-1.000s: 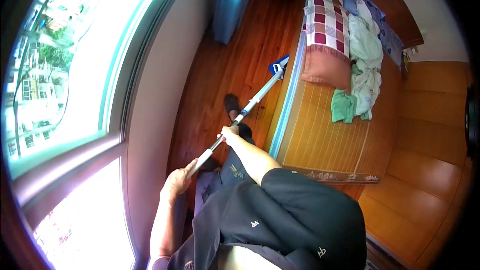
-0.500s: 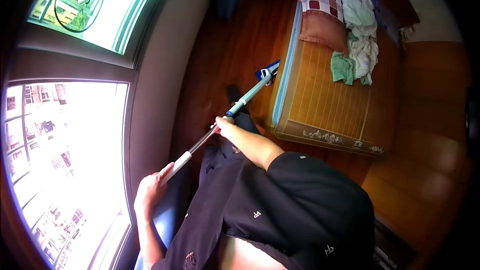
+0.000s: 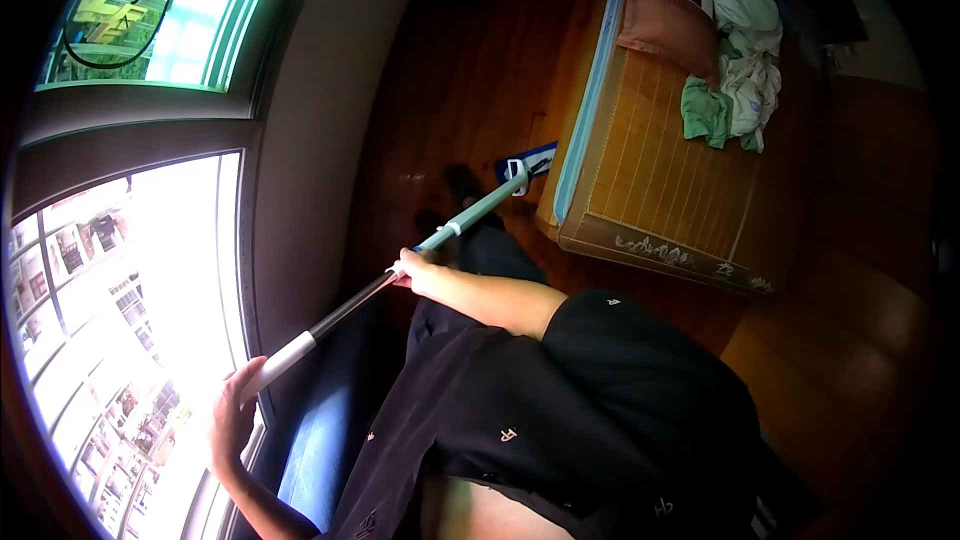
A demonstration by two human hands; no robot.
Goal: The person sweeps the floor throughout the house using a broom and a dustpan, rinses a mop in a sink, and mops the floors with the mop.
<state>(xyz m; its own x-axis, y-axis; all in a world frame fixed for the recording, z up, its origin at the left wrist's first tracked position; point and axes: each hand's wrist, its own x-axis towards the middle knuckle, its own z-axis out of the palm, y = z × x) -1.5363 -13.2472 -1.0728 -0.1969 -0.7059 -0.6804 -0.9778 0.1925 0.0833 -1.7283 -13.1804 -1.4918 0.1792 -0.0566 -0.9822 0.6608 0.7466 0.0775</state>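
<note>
Both hands are on a long mop handle (image 3: 400, 270) here. The left hand (image 3: 232, 412) is wrapped around the white grip at the near end, down by the big window (image 3: 120, 290), fingers curled shut on it. The right hand (image 3: 412, 268) is clamped further up the pole, about where the dark section meets the teal part. The pole runs diagonally across the wooden floor (image 3: 470, 80), and the blue mop head (image 3: 528, 162) sits flat on the boards right at the corner of the bed (image 3: 660, 180), touching or just beside the bed's edge, hard to say which. On the bed there's a bamboo-looking mat, a reddish pillow (image 3: 668, 32) and a bunch of crumpled green and white clothes (image 3: 735, 90). A dark shoe (image 3: 462, 183) shows on the floor just beside the pole.
</note>
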